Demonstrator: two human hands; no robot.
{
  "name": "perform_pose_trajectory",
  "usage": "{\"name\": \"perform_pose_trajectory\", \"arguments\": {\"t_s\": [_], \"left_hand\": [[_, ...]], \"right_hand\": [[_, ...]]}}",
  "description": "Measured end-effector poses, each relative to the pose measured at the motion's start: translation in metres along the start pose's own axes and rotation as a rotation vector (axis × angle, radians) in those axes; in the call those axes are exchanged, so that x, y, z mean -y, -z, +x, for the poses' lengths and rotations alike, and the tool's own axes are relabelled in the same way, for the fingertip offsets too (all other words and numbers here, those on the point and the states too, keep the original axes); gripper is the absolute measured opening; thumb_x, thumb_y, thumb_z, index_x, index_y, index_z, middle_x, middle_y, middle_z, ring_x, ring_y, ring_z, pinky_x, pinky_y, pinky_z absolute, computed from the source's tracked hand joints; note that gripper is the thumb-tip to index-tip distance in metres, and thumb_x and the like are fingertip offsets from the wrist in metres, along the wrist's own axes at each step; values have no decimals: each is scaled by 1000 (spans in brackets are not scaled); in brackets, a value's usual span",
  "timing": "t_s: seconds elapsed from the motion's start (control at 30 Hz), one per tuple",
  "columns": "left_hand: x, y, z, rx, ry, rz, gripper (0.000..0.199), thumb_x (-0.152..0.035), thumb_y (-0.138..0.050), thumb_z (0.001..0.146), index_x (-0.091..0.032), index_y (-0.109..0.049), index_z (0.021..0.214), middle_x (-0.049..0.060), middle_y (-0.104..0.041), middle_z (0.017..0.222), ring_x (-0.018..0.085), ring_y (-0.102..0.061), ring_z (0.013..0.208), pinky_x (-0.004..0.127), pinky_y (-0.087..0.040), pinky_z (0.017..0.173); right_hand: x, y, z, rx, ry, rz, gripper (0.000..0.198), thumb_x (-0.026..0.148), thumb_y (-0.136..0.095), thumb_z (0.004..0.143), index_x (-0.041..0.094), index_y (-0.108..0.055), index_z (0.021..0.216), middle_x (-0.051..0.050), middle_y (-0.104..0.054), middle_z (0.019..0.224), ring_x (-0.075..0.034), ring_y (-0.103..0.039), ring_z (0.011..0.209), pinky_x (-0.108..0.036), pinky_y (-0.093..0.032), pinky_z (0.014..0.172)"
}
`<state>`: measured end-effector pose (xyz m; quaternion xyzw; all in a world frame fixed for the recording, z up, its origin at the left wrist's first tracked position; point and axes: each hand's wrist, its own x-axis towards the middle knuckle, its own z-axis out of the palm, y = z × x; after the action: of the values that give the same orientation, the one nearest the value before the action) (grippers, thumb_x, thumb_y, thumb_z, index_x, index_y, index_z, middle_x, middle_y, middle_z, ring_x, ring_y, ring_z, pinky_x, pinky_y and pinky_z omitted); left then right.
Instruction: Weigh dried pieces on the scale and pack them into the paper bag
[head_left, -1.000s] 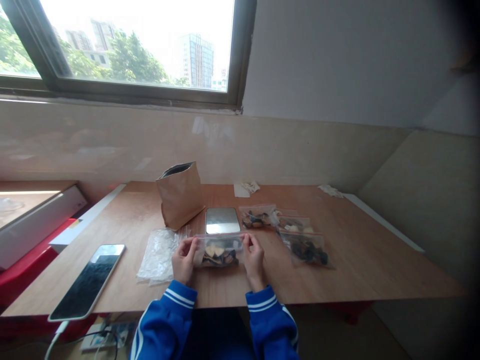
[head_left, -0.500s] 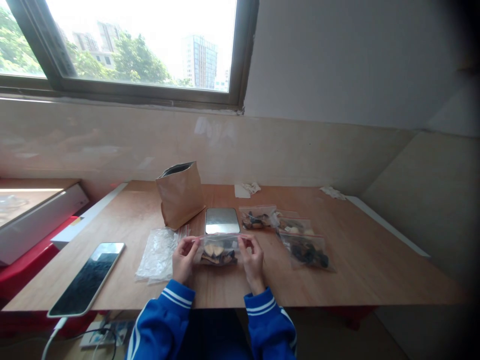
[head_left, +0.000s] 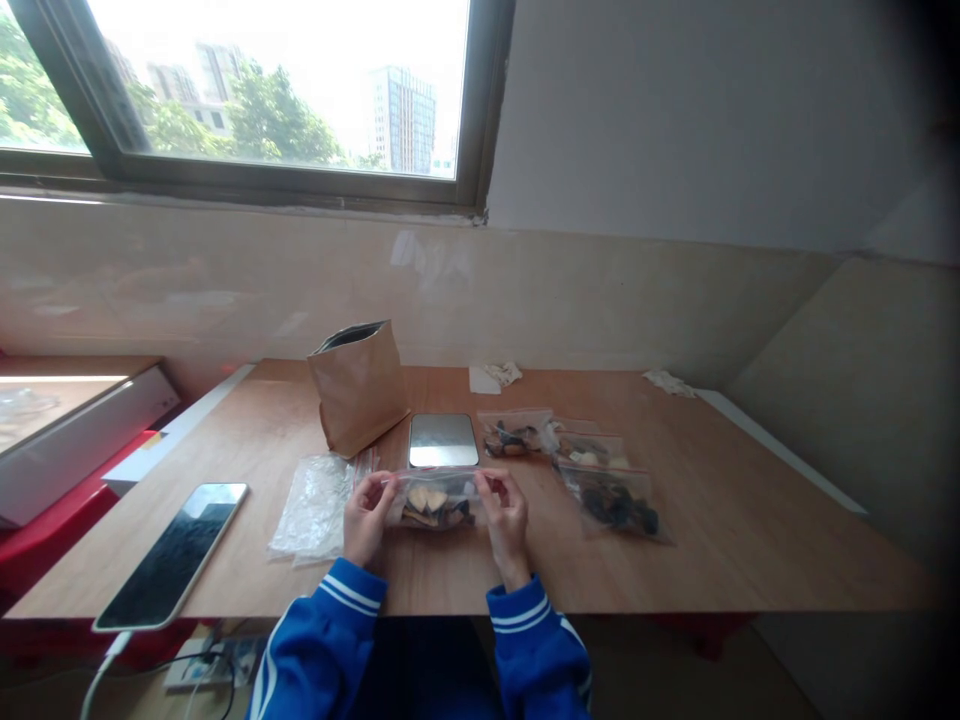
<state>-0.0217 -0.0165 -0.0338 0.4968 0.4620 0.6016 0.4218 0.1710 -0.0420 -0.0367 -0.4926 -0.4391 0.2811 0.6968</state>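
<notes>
A clear zip bag [head_left: 436, 508] with pale and dark dried slices inside is stretched between my two hands, near the table's front edge. My left hand [head_left: 368, 513] pinches its upper left corner, thumb against fingers. At the upper right corner, my right hand [head_left: 505, 517] grips it the same way. Just beyond the bag lies a flat scale with a silver plate [head_left: 442, 440]. Beside my left hand is a stack of clear plastic bags [head_left: 309, 510]. Filled zip bags lie to the right, one with dark pieces [head_left: 616, 506] and another farther back [head_left: 516, 434].
An open brown paper bag [head_left: 358, 390] stands behind the plastic stack. At the left front edge lies a phone [head_left: 176, 555] with a white charging cable [head_left: 105, 668]. Crumpled white paper [head_left: 496, 377] is near the wall, and another scrap [head_left: 669, 383] is farther right.
The view has shifted very slightly. Both hands keep their pinch on the zip bag in nearly the same place.
</notes>
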Motion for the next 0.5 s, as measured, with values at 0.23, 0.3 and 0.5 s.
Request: {"name": "perform_pose_trajectory", "arguments": {"t_s": [0.23,0.3,0.5], "left_hand": [[-10,-1,-3,38,-8,-7,30,-40,-66,74,-17,-64,93,5,-70,89,20,-65,87,31,-51,79],[-9,-1,-3,38,-18,26,28,-39,-66,74,-16,-67,90,6,-70,90,20,-65,88,30,-50,80],[-8,-1,-4,34,-15,37,27,-39,-66,75,-16,-69,88,7,-71,91,20,-65,88,31,-50,80]], "right_hand": [[4,-1,-1,97,-92,63,27,40,-62,80,18,-63,95,-5,-67,87,-18,-62,78,-30,-48,72],[6,-1,-2,130,-98,39,29,41,-61,81,17,-63,97,-6,-68,91,-18,-62,80,-30,-48,72],[8,-2,-2,135,-86,-12,29,42,-61,80,16,-65,94,-7,-68,89,-19,-61,78,-30,-48,70]]}}
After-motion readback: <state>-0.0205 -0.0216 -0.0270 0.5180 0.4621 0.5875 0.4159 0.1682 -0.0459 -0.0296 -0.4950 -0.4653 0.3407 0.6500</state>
